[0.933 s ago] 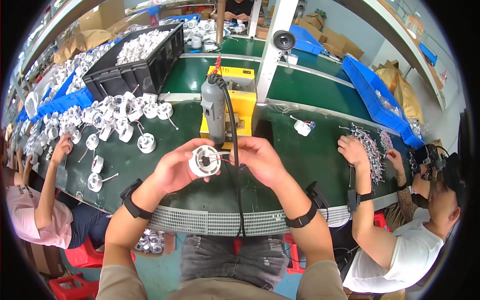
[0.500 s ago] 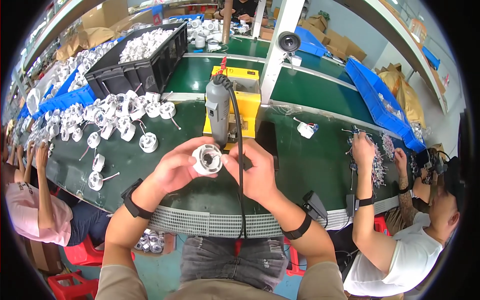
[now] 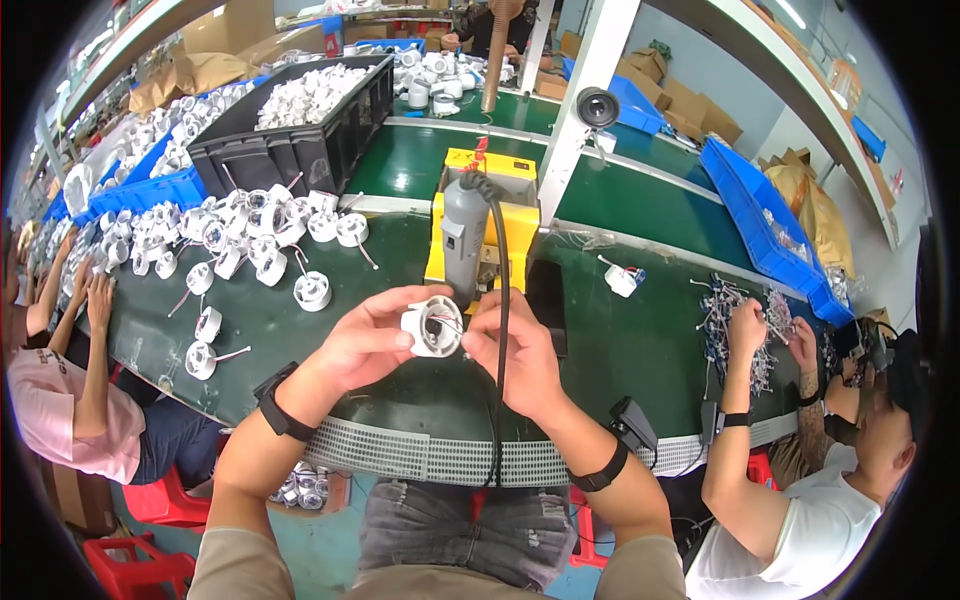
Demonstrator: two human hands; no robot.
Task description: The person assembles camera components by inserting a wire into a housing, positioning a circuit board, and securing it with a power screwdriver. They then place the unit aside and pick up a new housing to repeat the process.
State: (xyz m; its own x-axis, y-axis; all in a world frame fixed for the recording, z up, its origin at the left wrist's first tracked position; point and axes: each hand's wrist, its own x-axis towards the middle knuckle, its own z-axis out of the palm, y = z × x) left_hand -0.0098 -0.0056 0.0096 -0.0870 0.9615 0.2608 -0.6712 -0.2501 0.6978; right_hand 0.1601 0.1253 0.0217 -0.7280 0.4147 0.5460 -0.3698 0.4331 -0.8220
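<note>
My left hand (image 3: 365,342) is closed around the side of a white round plastic housing (image 3: 437,346), its opening turned up and toward the right. Thin red and white wires (image 3: 447,322) come out of the opening. At that side my right hand (image 3: 522,358) pinches, and the wires run to its fingertips. A black cord (image 3: 502,385) hangs in front of this hand and hides part of its fingers. Just beyond both hands, a grey cylindrical tool (image 3: 463,235) stands upright against a yellow box-shaped fixture (image 3: 523,212).
Several similar housings (image 3: 265,225) with wires lie left on the green table (image 3: 400,395). Behind them stands a black crate (image 3: 250,155) of white parts. One white part (image 3: 622,279) lies at right. A co-worker's hand (image 3: 747,327) is over a wire pile (image 3: 715,315); others sit left.
The view has shifted, so the scene sits lower and further right. The housing has turned in my left hand, its opening now facing more to the right. The co-worker's hands at right have moved closer together.
</note>
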